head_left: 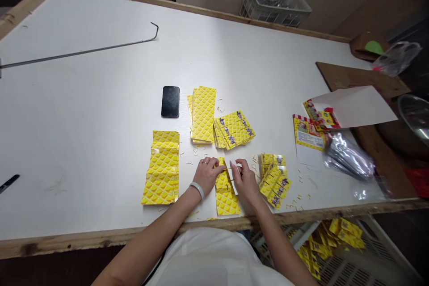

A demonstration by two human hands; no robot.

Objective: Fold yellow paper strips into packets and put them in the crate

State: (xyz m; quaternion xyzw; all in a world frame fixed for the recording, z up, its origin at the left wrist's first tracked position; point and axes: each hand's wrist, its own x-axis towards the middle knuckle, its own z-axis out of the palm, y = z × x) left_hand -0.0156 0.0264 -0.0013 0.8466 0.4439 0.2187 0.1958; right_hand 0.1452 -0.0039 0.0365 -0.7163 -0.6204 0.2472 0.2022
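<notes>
In front of me a yellow diamond-patterned card lies near the table's front edge, partly folded so that a strip of its white back shows. My left hand, with a ring and a pale bracelet, pinches its upper left part. Fingers of my right hand are closed on the white-backed right side. Just right of that hand is a pile of folded yellow cards with purple figures. Behind both hands sit another folded pile and a stack of flat yellow cards. A creased yellow stack lies to the left.
A black phone lies behind the left stack. Farther left is a long hooked metal rod. Small yellow scraps are scattered around. Printed packaging and clear plastic bags occupy the right. Below the edge, a crate holds yellow pieces.
</notes>
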